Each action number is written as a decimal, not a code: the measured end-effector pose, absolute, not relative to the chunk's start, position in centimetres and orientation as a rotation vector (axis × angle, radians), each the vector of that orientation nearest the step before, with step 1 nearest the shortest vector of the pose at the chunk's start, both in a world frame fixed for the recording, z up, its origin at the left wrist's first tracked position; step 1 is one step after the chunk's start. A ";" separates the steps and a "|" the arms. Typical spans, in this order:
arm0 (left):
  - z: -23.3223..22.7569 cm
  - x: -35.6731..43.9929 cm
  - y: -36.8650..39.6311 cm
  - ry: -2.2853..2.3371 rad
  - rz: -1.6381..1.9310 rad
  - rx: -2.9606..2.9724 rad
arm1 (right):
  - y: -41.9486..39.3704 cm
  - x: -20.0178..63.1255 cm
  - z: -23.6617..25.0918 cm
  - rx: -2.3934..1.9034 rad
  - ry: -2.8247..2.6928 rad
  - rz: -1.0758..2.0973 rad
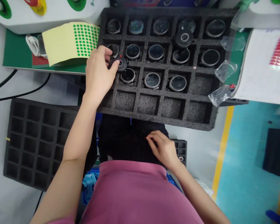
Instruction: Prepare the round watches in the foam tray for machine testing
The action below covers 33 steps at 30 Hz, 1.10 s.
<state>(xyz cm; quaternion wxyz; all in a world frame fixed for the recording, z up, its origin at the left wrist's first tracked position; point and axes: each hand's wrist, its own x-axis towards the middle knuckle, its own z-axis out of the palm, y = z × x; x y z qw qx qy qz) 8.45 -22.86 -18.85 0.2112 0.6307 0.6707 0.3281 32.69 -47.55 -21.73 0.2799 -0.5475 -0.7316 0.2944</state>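
Over the left edge of the black foam tray [202, 123], we see the left hand [98, 74] holding a round black watch body [120, 63]. Its fingers [107, 51] curl down around the piece from above and from the left, and the thumb tip presses its lower left side, so the digits are clamped on it. The piece sits just past the fingertips, to their right, over the ridge between the second and third rows of the tray, with its sensor back facing up. Just below and right of it lies a watch face [128, 75] in its own pocket, and another lies half hidden under the fingers.

We find the right hand [164, 148] low in the view, resting on the dark trousers [123, 140] at the lap, well apart from the tray. Its fingers are bent and close together, the tips pinched; we cannot tell whether anything is between them.

Left of the tray lies a yellow sheet of green dot stickers [71, 42], and a second foam tray [37, 140] lies lower left.
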 end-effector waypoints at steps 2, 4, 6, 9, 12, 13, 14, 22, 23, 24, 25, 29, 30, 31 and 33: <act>-17.5 8.8 -24.6 1.876 1.006 1.802 | -47.0 33.0 -20.0 -1.451 -1.834 0.835; -15.4 9.8 -27.3 1.790 1.136 1.898 | -46.1 33.2 -18.1 -1.441 -1.725 0.853; -13.0 11.2 -30.6 1.595 1.177 1.996 | -45.0 33.0 -16.1 -1.407 -1.598 0.892; -10.5 13.1 -34.9 1.187 1.091 2.110 | -43.2 32.3 -13.5 -1.261 -1.491 0.933; -9.4 14.0 -37.3 0.958 1.136 2.153 | -41.8 31.5 -11.5 -1.095 -1.653 0.741; -9.2 14.1 -37.6 0.948 1.174 2.157 | -41.5 31.4 -11.0 -1.060 -1.720 0.656; -9.1 14.0 -37.8 0.955 1.208 2.157 | -41.3 31.2 -10.6 -1.034 -1.775 0.588; -8.5 13.5 -38.3 0.940 1.233 2.070 | -41.6 30.8 -10.3 -1.024 -1.725 0.525; -8.5 13.6 -38.4 0.934 1.240 2.059 | -41.7 30.7 -10.5 -1.028 -1.663 0.549; -8.6 13.7 -38.5 0.933 1.251 2.045 | -41.8 30.7 -10.7 -1.032 -1.598 0.569; -8.6 13.8 -38.6 0.934 1.264 2.028 | -41.9 30.7 -10.8 -1.029 -1.540 0.574; -8.7 14.0 -38.6 0.943 1.296 1.997 | -41.8 30.9 -10.8 -0.992 -1.583 0.579; -8.6 14.0 -38.6 0.943 1.299 1.995 | -41.7 31.0 -10.7 -0.977 -1.621 0.594; -8.5 14.0 -38.6 0.942 1.298 1.992 | -41.6 31.1 -10.6 -0.964 -1.647 0.613; -8.4 14.0 -38.6 0.934 1.294 1.985 | -41.4 31.2 -10.5 -0.944 -1.658 0.641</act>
